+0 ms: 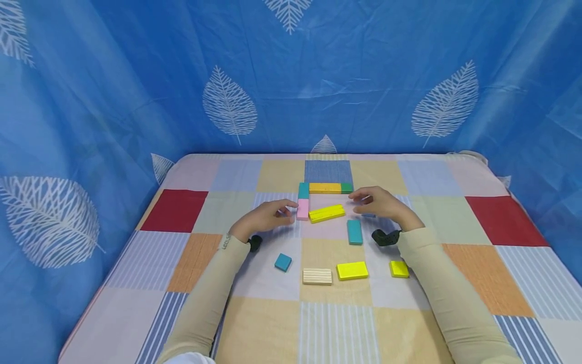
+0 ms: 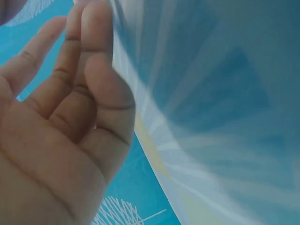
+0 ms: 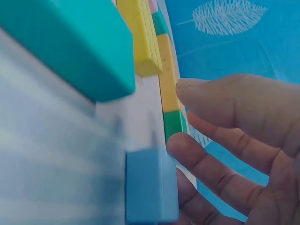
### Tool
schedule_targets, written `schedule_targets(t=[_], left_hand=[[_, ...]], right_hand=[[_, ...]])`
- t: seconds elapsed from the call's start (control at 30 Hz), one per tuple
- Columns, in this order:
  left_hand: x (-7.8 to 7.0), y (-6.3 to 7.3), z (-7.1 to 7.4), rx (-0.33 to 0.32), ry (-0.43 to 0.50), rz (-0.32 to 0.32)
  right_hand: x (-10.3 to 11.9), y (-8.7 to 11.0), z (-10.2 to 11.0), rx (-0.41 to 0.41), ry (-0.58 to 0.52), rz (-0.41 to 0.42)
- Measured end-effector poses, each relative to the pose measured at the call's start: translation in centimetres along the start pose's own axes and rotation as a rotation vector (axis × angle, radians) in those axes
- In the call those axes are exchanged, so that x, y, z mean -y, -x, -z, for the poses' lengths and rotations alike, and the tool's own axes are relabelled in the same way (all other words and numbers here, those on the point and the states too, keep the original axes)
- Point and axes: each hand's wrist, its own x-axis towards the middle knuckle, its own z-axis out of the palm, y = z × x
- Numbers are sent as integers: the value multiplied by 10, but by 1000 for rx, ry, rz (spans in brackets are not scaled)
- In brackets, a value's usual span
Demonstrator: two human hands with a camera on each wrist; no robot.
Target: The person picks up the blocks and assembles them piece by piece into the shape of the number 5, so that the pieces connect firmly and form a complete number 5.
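Observation:
My left hand (image 1: 268, 218) is beside the pink block (image 1: 302, 209), fingertips right at its left edge; in the left wrist view its loosely bent fingers (image 2: 101, 84) hold nothing. Behind the pink block lies a teal block (image 1: 303, 190), followed to the right by an orange block (image 1: 325, 188) and a green one (image 1: 347, 188), forming a corner. My right hand (image 1: 382, 205) hovers near the green end, thumb and fingers apart around nothing. Close under it is a blue block (image 3: 150, 187), mostly hidden in the head view. A grooved yellow block (image 1: 327, 213) lies slanted between the hands.
A teal block (image 1: 354, 232) lies in front of the right hand. Nearer are a small blue-teal square (image 1: 283, 262), a ridged wooden block (image 1: 317, 276), a yellow block (image 1: 352, 271) and a yellow square (image 1: 399, 269). A patchwork cloth (image 1: 336, 331) covers the table; blue curtains (image 1: 336, 101) surround it.

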Motion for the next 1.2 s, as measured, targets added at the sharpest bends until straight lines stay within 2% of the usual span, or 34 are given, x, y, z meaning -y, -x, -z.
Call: schedule_targets(t=[0.1, 0.27, 0.43, 0.6, 0.83, 1.0, 1.1, 1.2], left_hand=[[1, 6, 0, 32, 10, -31], [3, 16, -1, 73, 34, -61], [7, 25, -3, 91, 66, -65], [10, 33, -3, 110, 119, -104], [17, 40, -3, 153, 189, -89], [23, 42, -1, 192, 215, -130], [25, 42, 0, 235, 223, -133], [26, 41, 1, 278, 222, -129]], right_hand=[[-6, 3, 3, -17, -11, 3], [-12, 8, 9, -41, -17, -43], [-16, 11, 13, -39, -25, -60], [-21, 17, 17, -37, -44, -74], [-34, 21, 23, -30, -35, -56], [-44, 24, 26, -32, -58, -22], [-47, 26, 26, -43, -64, -25], [-48, 26, 24, -59, -65, -64]])
